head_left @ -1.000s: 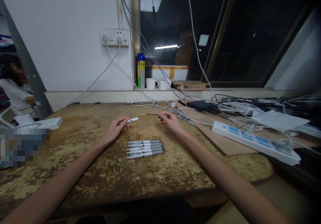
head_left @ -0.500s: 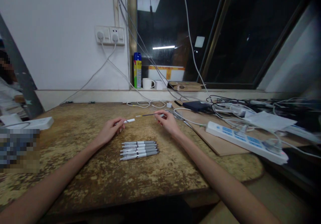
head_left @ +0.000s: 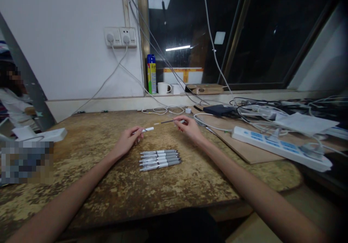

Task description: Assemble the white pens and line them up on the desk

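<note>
My left hand (head_left: 131, 138) is closed on a white pen barrel (head_left: 148, 129), whose end sticks out to the right above the table. My right hand (head_left: 187, 127) pinches a thin dark pen refill (head_left: 166, 122) that points left, its pale tip just above and beyond the barrel's end, apart from it. A greyish pen part (head_left: 182, 121) also shows at the right fingers; its full shape is hidden. Nearer to me, several white and grey pens (head_left: 160, 160) lie side by side in a row on the worn table (head_left: 114, 196).
To the right, a white power strip (head_left: 280, 148) lies by a brown board (head_left: 244, 152), with tangled cables (head_left: 252, 108) behind. A black box (head_left: 219, 110) sits at the back. A spray can (head_left: 151, 74) and mug (head_left: 164, 87) stand on the sill. A person (head_left: 16, 90) is at far left.
The whole view has shifted slightly, so the table and hands appear further right. The refill is tilted a little more, its right end higher. Both hands keep their hold.
</note>
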The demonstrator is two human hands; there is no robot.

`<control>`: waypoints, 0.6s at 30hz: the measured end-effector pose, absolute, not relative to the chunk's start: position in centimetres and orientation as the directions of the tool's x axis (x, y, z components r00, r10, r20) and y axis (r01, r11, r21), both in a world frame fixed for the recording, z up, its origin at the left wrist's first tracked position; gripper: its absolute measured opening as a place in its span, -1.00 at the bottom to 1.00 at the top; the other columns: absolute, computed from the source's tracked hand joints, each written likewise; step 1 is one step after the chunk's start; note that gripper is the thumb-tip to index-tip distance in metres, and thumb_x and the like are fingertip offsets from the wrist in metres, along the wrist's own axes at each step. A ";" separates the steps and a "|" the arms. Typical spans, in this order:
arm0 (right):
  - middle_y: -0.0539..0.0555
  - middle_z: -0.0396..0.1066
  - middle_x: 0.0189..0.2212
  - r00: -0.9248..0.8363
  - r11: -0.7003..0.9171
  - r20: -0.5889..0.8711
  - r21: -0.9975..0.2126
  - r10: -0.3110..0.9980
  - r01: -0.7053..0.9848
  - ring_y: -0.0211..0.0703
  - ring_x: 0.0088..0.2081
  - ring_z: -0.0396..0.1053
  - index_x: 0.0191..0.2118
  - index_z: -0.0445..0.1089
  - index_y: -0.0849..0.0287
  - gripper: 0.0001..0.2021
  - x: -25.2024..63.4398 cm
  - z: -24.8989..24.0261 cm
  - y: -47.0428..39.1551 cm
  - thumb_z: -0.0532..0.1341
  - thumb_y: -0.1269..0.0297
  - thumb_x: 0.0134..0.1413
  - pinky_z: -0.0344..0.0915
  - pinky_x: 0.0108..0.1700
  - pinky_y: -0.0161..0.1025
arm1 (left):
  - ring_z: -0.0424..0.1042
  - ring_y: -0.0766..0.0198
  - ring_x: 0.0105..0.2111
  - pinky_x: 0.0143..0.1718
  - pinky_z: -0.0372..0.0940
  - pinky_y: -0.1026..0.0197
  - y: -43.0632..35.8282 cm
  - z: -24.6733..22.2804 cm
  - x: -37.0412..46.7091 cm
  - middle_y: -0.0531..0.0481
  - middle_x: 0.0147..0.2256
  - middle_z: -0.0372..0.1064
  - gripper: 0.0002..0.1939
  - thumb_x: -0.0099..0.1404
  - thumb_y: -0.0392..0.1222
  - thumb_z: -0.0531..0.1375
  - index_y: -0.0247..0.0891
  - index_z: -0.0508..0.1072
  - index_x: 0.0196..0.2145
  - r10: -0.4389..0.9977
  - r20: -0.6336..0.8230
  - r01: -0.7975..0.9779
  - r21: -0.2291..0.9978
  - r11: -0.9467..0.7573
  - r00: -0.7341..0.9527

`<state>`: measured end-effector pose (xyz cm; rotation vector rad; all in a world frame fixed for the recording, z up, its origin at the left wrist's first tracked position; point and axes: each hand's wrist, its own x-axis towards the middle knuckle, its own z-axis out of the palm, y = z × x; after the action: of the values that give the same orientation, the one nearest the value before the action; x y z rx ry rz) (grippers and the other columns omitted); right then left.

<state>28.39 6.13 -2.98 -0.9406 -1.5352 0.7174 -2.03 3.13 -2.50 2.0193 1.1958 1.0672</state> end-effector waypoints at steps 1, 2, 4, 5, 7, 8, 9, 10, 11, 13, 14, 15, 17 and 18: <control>0.02 0.44 -0.45 -0.035 0.494 0.496 -0.851 0.867 0.178 -0.25 -0.52 0.28 -0.16 0.55 0.19 -0.61 28.4 -2.9 6.1 0.34 -0.04 0.02 0.20 -0.47 -0.28 | 0.24 0.32 -0.53 -0.50 0.12 0.30 3.1 -2.5 -2.0 0.07 -0.49 0.30 -0.54 0.44 0.21 0.07 -0.25 0.47 -0.30 0.892 0.352 0.446 0.775 -0.448 0.284; 0.02 0.44 -0.44 -0.030 0.495 0.499 -0.850 0.866 0.179 -0.26 -0.52 0.28 -0.17 0.55 0.18 -0.61 28.4 -2.8 6.0 0.34 -0.04 0.02 0.20 -0.47 -0.28 | 0.24 0.32 -0.53 -0.50 0.11 0.29 3.1 -2.5 -2.0 0.07 -0.49 0.30 -0.54 0.43 0.21 0.08 -0.25 0.47 -0.30 0.892 0.352 0.449 0.773 -0.447 0.282; 0.02 0.44 -0.43 -0.020 0.494 0.499 -0.850 0.866 0.180 -0.26 -0.52 0.27 -0.18 0.54 0.17 -0.61 28.3 -2.7 5.8 0.34 -0.04 0.00 0.20 -0.46 -0.28 | 0.25 0.32 -0.53 -0.50 0.12 0.29 3.0 -2.5 -1.9 0.06 -0.48 0.32 -0.54 0.42 0.21 0.09 -0.25 0.48 -0.29 0.893 0.355 0.463 0.765 -0.447 0.277; 0.02 0.44 -0.43 -0.018 0.491 0.497 -0.852 0.868 0.182 -0.26 -0.52 0.27 -0.19 0.54 0.17 -0.61 28.3 -2.6 5.7 0.34 -0.04 0.00 0.20 -0.46 -0.28 | 0.26 0.31 -0.52 -0.49 0.13 0.29 3.0 -2.5 -1.8 0.05 -0.46 0.34 -0.55 0.42 0.21 0.09 -0.25 0.48 -0.27 0.893 0.356 0.465 0.764 -0.448 0.274; 0.02 0.45 -0.42 -0.023 0.489 0.494 -0.852 0.869 0.185 -0.26 -0.51 0.27 -0.19 0.54 0.17 -0.62 28.3 -2.5 5.6 0.34 -0.03 -0.01 0.20 -0.46 -0.28 | 0.26 0.31 -0.52 -0.50 0.13 0.29 3.0 -2.4 -1.8 0.04 -0.44 0.37 -0.55 0.42 0.21 0.09 -0.26 0.49 -0.25 0.896 0.353 0.463 0.768 -0.442 0.271; 0.03 0.45 -0.42 -0.027 0.492 0.496 -0.850 0.868 0.188 -0.26 -0.51 0.27 -0.19 0.54 0.18 -0.62 28.3 -2.5 5.6 0.34 -0.02 0.00 0.20 -0.46 -0.28 | 0.25 0.31 -0.52 -0.51 0.12 0.29 3.0 -2.4 -1.8 0.04 -0.45 0.37 -0.55 0.42 0.21 0.09 -0.25 0.49 -0.25 0.899 0.345 0.460 0.774 -0.435 0.270; 0.03 0.46 -0.41 -0.032 0.496 0.500 -0.847 0.866 0.191 -0.26 -0.51 0.28 -0.18 0.55 0.18 -0.63 28.3 -2.5 5.5 0.34 -0.02 0.01 0.20 -0.45 -0.28 | 0.23 0.32 -0.54 -0.53 0.10 0.30 3.0 -2.4 -1.7 0.05 -0.46 0.36 -0.55 0.42 0.22 0.09 -0.25 0.49 -0.26 0.903 0.335 0.457 0.780 -0.427 0.271; 0.03 0.46 -0.41 -0.036 0.501 0.504 -0.844 0.863 0.193 -0.26 -0.50 0.28 -0.18 0.55 0.18 -0.63 28.3 -2.5 5.6 0.33 -0.01 0.02 0.20 -0.44 -0.28 | 0.21 0.33 -0.55 -0.54 0.08 0.30 3.0 -2.4 -1.7 0.06 -0.48 0.33 -0.54 0.42 0.22 0.09 -0.25 0.48 -0.27 0.905 0.327 0.455 0.785 -0.421 0.274; 0.03 0.46 -0.42 -0.037 0.505 0.508 -0.841 0.861 0.194 -0.25 -0.50 0.28 -0.17 0.55 0.19 -0.63 28.3 -2.6 5.6 0.33 0.00 0.03 0.20 -0.44 -0.27 | 0.19 0.33 -0.56 -0.55 0.07 0.30 3.0 -2.4 -1.7 0.07 -0.49 0.31 -0.54 0.42 0.22 0.09 -0.25 0.47 -0.29 0.904 0.325 0.453 0.786 -0.421 0.277; 0.03 0.46 -0.43 -0.036 0.508 0.512 -0.838 0.858 0.199 -0.24 -0.50 0.28 -0.17 0.55 0.18 -0.63 28.4 -2.8 5.8 0.33 -0.01 0.03 0.20 -0.44 -0.27 | 0.20 0.33 -0.56 -0.54 0.08 0.30 2.9 -2.4 -1.7 0.07 -0.49 0.29 -0.55 0.42 0.21 0.09 -0.25 0.47 -0.29 0.901 0.333 0.449 0.784 -0.429 0.280; 0.03 0.46 -0.42 -0.033 0.509 0.514 -0.836 0.857 0.202 -0.25 -0.51 0.28 -0.17 0.55 0.18 -0.63 28.5 -2.9 5.9 0.33 -0.01 0.03 0.20 -0.44 -0.27 | 0.20 0.33 -0.55 -0.54 0.08 0.30 2.9 -2.4 -1.7 0.07 -0.48 0.30 -0.55 0.42 0.21 0.09 -0.25 0.47 -0.29 0.900 0.338 0.447 0.784 -0.432 0.276; 0.03 0.47 -0.42 -0.031 0.510 0.516 -0.835 0.856 0.205 -0.25 -0.51 0.28 -0.17 0.55 0.17 -0.63 28.5 -3.0 6.1 0.33 -0.02 0.02 0.20 -0.44 -0.27 | 0.21 0.33 -0.55 -0.54 0.08 0.30 2.9 -2.4 -1.7 0.06 -0.48 0.31 -0.55 0.42 0.21 0.09 -0.25 0.47 -0.28 0.900 0.341 0.446 0.784 -0.431 0.271; 0.02 0.47 -0.43 -0.035 0.512 0.517 -0.833 0.855 0.209 -0.25 -0.52 0.28 -0.17 0.55 0.17 -0.63 28.6 -3.1 6.3 0.33 -0.02 0.02 0.19 -0.44 -0.27 | 0.22 0.33 -0.55 -0.55 0.07 0.30 2.8 -2.4 -1.7 0.06 -0.47 0.31 -0.55 0.41 0.22 0.09 -0.24 0.48 -0.27 0.904 0.339 0.449 0.787 -0.424 0.261; 0.02 0.46 -0.44 -0.041 0.513 0.516 -0.833 0.856 0.209 -0.24 -0.51 0.28 -0.16 0.56 0.17 -0.62 28.6 -3.2 6.4 0.33 -0.02 0.03 0.19 -0.44 -0.27 | 0.21 0.33 -0.55 -0.56 0.06 0.30 2.7 -2.4 -1.6 0.07 -0.48 0.30 -0.54 0.41 0.23 0.09 -0.24 0.47 -0.27 0.906 0.337 0.450 0.788 -0.421 0.257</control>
<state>28.65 6.38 -3.21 -0.9459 -1.5583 0.6746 -1.63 2.74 -2.42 1.9826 1.2253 1.0769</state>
